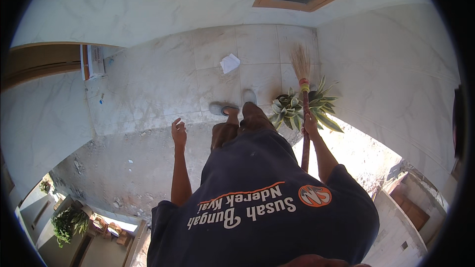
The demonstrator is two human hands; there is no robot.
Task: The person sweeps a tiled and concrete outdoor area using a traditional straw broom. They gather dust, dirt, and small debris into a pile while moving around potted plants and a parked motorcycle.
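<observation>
Lying well to the left of the left hand (178, 131), a little ahead of its fingertips, is a small blue scrap (102, 101) on the pale tiled floor (158, 76). The left fingers hold nothing; they curl loosely, slightly apart. Ahead and to their right are grey slippers (215, 108) on the person's feet. Farther ahead, between the two sets of fingers, lies a white sheet of paper (230, 63). Just left of the right hand (310, 124) spreads a plant with pale-edged leaves (286, 111). The right fingers are clamped around the dark reddish handle of a broom (305, 100), whose straw bristles (300, 62) point away ahead of them; whether these touch the tiles, I cannot tell. To the right of those fingers, a spikier plant (326, 105) fans its long leaves close beside the handle.
</observation>
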